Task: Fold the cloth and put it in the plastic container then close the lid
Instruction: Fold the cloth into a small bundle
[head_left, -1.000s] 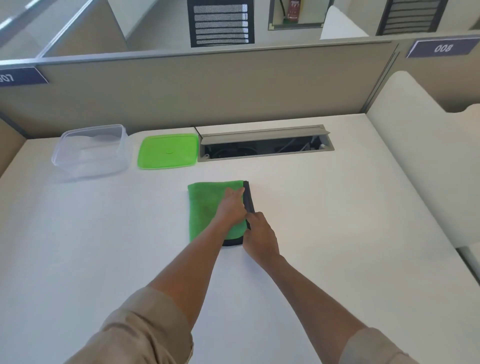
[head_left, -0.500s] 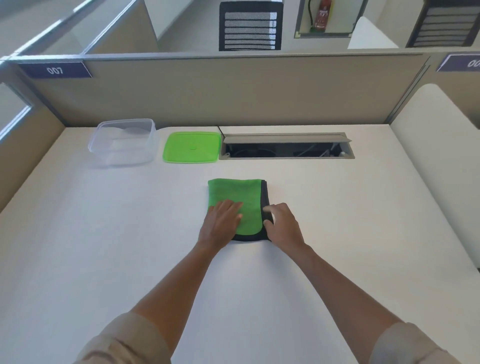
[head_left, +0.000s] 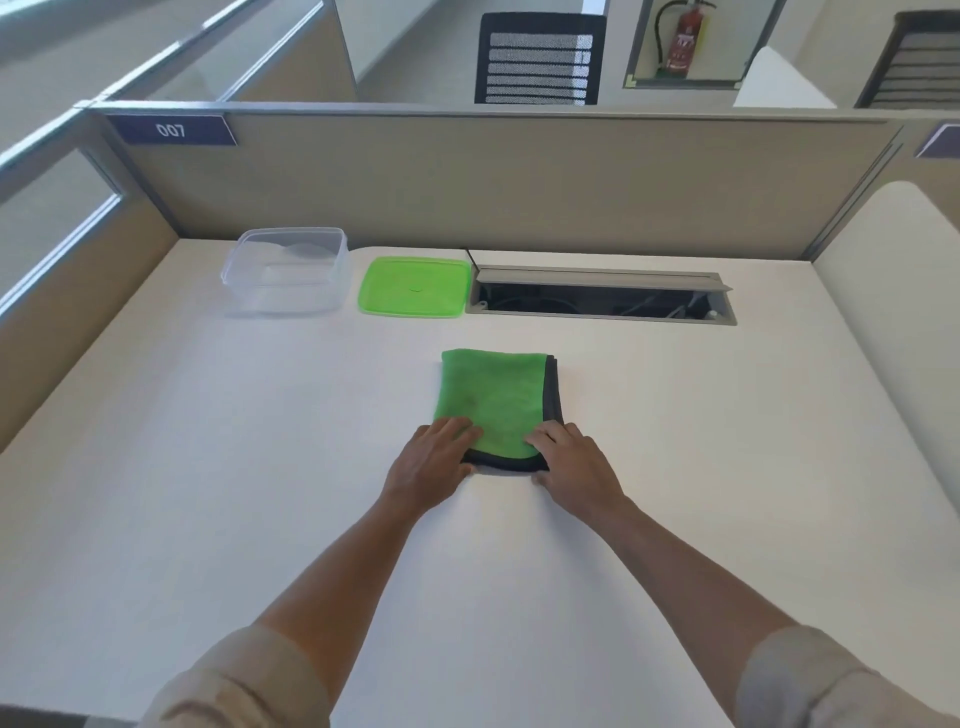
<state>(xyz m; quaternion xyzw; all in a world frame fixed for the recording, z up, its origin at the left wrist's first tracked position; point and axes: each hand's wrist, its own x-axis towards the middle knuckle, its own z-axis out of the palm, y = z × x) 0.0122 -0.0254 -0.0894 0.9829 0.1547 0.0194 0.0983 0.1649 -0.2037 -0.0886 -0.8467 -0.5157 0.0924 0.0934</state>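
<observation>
The green cloth (head_left: 493, 400) with a dark grey border lies folded into a small rectangle in the middle of the white desk (head_left: 208, 467). My left hand (head_left: 431, 467) holds its near left corner, fingers on top of the green face. At the near right corner, my right hand (head_left: 576, 465) grips the dark edge. The clear plastic container (head_left: 291, 299) stands uncovered at the back left of the desk. Its green lid (head_left: 415, 286) lies flat just to the right of it.
An open cable slot (head_left: 597, 301) with a raised grey flap is set into the desk behind the cloth, right of the lid. Beige partitions (head_left: 467, 176) wall the back and left sides. A rounded white divider (head_left: 893, 291) stands on the right.
Both hands slid back from the cloth's middle and right edge to its near corners. The view swung right and tilted up, so the cloth sits squarer to me.
</observation>
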